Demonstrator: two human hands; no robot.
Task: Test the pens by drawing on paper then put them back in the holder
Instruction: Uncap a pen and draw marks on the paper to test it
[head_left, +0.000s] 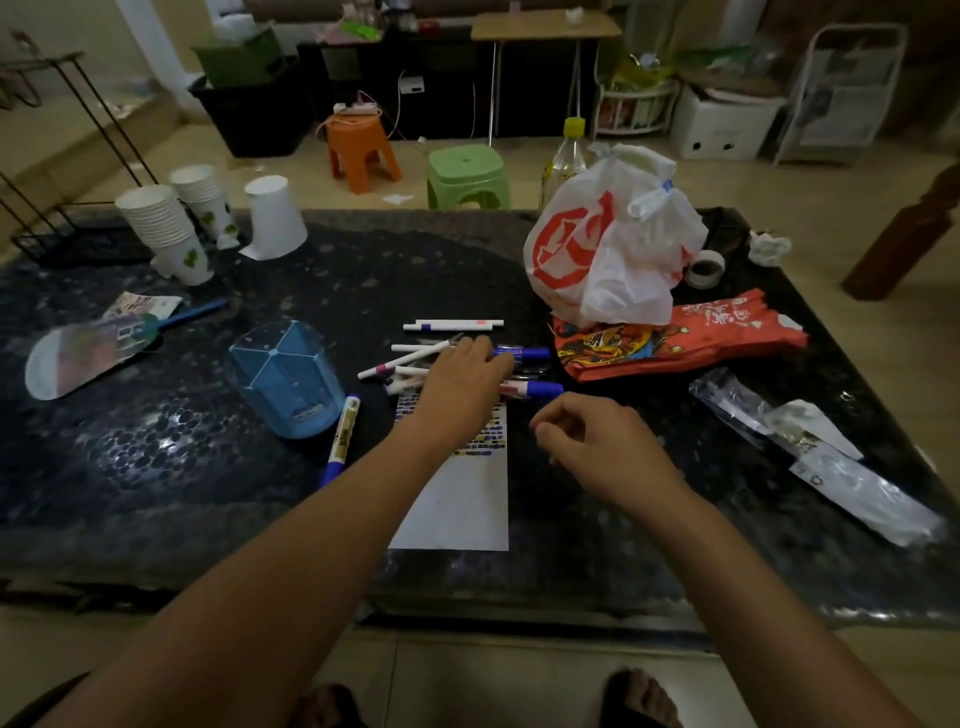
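White paper (462, 499) nearest, lying on dark table (156, 467). Right hand (592, 436) hovers beside it, fingers loosely curled, holding nothing. Left hand (462, 379) rests flat, fingers relaxed, on pen pile (415, 364) beyond paper. Blue holder (285, 379) left of pile, tipped.

Nothing here is resolving into words that can be read. The red packet (680, 335) on the counter (156, 467) is showing white characters along its top edge, too blurred to make out. The white plastic bag (602, 249) is carrying a large red emblem, not lettering. The marker (343, 431) beside the blue holder (285, 376) is wearing a yellowish label whose print is too small to tell. The paper strip (457, 499) is bearing only coloured test marks.
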